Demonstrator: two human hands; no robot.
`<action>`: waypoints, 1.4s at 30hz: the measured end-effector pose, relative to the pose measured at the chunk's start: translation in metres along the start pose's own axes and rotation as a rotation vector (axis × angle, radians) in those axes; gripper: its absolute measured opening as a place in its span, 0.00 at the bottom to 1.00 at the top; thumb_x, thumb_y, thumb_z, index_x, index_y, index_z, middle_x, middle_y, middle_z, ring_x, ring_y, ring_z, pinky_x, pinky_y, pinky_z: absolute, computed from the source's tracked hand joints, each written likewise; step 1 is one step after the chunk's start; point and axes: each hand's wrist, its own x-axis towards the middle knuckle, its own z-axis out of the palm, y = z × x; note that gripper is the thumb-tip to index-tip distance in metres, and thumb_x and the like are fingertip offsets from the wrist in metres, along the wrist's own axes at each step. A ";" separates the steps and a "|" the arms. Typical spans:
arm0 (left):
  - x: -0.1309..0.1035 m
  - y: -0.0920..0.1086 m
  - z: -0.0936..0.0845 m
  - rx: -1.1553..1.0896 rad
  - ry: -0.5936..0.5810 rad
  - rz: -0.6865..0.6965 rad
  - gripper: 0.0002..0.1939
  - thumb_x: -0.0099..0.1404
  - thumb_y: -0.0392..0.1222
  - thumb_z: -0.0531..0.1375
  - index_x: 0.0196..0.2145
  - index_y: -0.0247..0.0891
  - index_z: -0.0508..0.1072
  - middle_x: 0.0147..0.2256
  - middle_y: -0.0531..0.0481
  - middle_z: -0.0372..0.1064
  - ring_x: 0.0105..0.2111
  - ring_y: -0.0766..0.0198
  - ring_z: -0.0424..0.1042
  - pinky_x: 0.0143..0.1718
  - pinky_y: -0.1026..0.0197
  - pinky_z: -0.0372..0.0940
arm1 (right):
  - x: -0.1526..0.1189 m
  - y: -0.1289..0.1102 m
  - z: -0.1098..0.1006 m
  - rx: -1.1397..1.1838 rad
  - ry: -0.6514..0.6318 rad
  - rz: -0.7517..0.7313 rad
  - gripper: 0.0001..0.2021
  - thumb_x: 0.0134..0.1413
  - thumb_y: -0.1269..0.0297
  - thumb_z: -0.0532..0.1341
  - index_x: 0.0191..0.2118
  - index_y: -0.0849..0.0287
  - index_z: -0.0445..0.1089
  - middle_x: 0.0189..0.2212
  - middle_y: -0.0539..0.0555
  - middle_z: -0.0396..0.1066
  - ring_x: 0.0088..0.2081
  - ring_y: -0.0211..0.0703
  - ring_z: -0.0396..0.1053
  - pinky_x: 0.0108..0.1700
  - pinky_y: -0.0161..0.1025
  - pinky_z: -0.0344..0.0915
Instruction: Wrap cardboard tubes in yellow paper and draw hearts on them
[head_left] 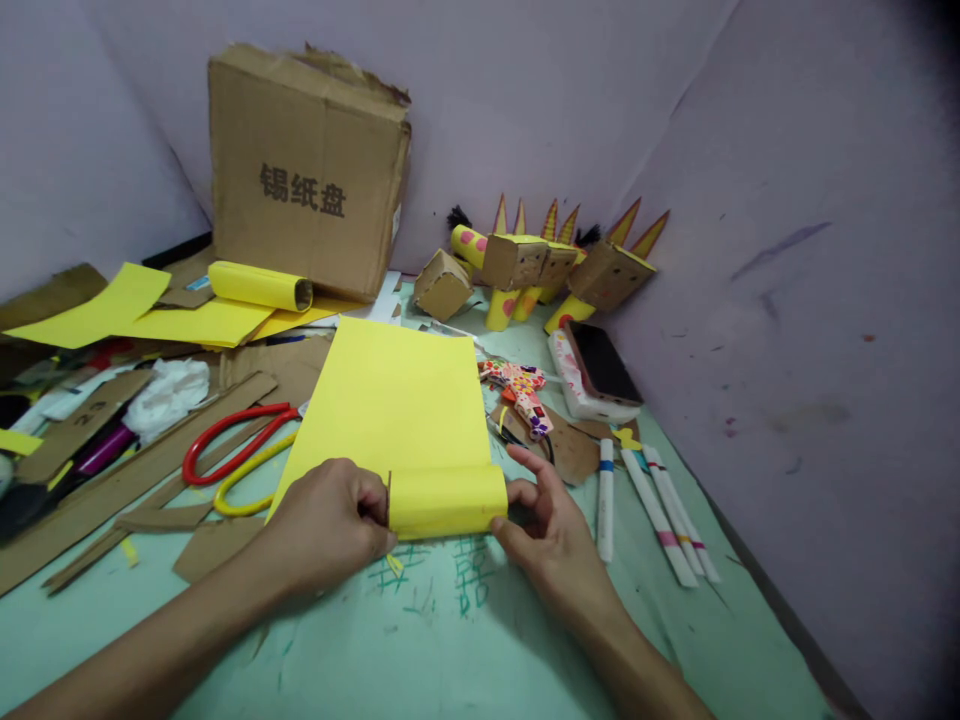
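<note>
A yellow paper-covered tube (448,502) lies crosswise over the near edge of a flat yellow sheet (401,400). A thin brown cardboard edge shows at its left end. Around that end, my left hand (330,525) is closed, with fingertips tucked inside or behind it. My right hand (555,540) grips the other end, thumb against the lower corner and some fingers at the opening; its index finger is raised. To the left of the sheet rest large scissors (240,455) with one red and one yellow handle.
A large cardboard box (307,180) stands against the wall. Yellow cardboard animal figures (514,262) are behind, right of it. Another yellow tube (259,287) lies left on papers. A flowered glue gun (525,385), a phone (600,362) and several white markers (606,500) occupy the right; cardboard strips (135,480) cover the left.
</note>
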 end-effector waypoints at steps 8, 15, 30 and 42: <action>0.000 0.001 0.000 -0.006 -0.005 -0.007 0.05 0.42 0.34 0.56 0.15 0.38 0.71 0.17 0.55 0.63 0.22 0.63 0.63 0.22 0.65 0.53 | -0.001 0.000 -0.001 -0.017 -0.026 -0.025 0.32 0.41 0.69 0.59 0.55 0.60 0.50 0.27 0.47 0.65 0.31 0.41 0.64 0.29 0.34 0.56; -0.002 0.003 -0.001 0.035 -0.018 0.004 0.05 0.44 0.34 0.55 0.15 0.38 0.69 0.17 0.55 0.63 0.23 0.63 0.64 0.23 0.64 0.52 | -0.002 -0.001 0.006 0.225 -0.202 0.009 0.38 0.41 0.72 0.61 0.59 0.57 0.43 0.36 0.51 0.71 0.33 0.39 0.69 0.33 0.34 0.62; -0.019 -0.005 -0.011 0.222 0.120 0.124 0.04 0.51 0.38 0.56 0.20 0.40 0.67 0.24 0.54 0.69 0.28 0.61 0.65 0.27 0.62 0.51 | -0.002 0.009 0.008 0.107 -0.068 -0.126 0.29 0.47 0.71 0.60 0.57 0.56 0.54 0.42 0.56 0.71 0.38 0.42 0.70 0.35 0.35 0.65; -0.013 -0.014 -0.013 0.147 0.159 0.213 0.11 0.55 0.45 0.57 0.19 0.39 0.68 0.21 0.54 0.68 0.24 0.65 0.63 0.26 0.63 0.52 | -0.002 0.009 0.007 -0.070 -0.035 -0.097 0.23 0.43 0.71 0.60 0.49 0.60 0.65 0.36 0.55 0.73 0.33 0.43 0.71 0.31 0.36 0.67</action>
